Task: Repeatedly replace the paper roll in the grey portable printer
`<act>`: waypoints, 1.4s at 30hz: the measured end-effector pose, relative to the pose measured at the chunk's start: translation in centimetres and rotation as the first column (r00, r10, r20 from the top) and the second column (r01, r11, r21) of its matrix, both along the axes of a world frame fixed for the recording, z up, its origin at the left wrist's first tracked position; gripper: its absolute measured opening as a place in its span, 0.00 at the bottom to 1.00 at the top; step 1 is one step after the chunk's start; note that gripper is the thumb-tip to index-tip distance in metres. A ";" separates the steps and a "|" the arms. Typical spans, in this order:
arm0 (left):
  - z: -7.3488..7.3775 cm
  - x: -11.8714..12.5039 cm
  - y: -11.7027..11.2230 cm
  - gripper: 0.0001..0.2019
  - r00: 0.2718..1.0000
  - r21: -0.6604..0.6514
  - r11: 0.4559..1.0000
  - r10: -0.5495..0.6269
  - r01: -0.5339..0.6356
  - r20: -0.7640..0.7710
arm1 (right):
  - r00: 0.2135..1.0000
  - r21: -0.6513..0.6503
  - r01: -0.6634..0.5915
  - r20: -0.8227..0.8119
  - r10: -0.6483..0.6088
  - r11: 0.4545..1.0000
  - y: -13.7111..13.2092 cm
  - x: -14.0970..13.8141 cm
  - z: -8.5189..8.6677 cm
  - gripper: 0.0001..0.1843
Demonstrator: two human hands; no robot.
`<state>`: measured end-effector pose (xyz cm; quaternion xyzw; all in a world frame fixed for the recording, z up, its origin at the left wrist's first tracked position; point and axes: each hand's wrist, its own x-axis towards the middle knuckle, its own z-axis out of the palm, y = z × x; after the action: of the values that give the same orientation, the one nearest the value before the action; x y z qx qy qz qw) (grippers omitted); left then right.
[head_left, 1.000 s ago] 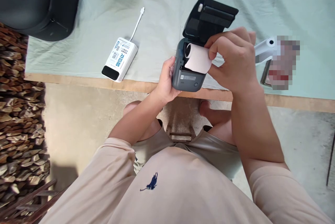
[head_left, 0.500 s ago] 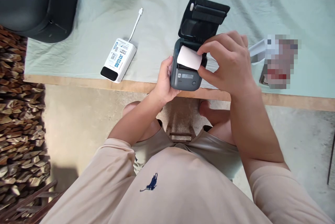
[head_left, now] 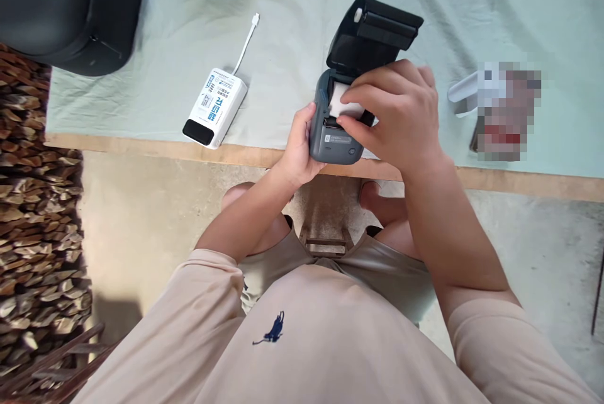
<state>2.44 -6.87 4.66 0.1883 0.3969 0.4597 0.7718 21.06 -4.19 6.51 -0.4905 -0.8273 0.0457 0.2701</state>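
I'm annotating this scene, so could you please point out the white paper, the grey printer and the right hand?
White paper (head_left: 336, 102), head view: exposed upper surface.
Grey printer (head_left: 336, 151), head view: front panel.
Right hand (head_left: 397, 107), head view: back of hand.

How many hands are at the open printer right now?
2: the left hand grips the printer on its left side; the right hand is at the white paper roll inside.

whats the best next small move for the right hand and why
I'd probably press the white roll gently down: it lies inside the device with the fingers of the right hand at it, the lid stands open, and the left hand holds the body. Whether the roll sits fully home is hidden.
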 end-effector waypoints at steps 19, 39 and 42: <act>0.1 -0.1 -0.3 0.28 0.999 -0.029 1.000 0.006 -0.004 0.051 | 0.999 -0.225 0.022 0.036 -0.015 0.974 0.0 0.0 2.6 0.05; -0.3 -0.7 0.1 0.13 0.996 -0.016 0.999 0.034 -0.033 0.081 | 0.994 0.107 -0.069 -0.078 0.078 0.992 -0.6 -1.2 0.8 0.19; -0.5 -0.8 0.0 0.15 0.998 0.013 0.999 0.050 -0.050 0.025 | 0.978 0.192 -0.102 -0.163 0.134 0.976 -1.1 -1.5 0.2 0.18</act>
<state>1.69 -6.85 4.21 0.1780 0.3886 0.4840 0.7636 19.56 -5.29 6.76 -0.4076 -0.8288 0.0283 0.3824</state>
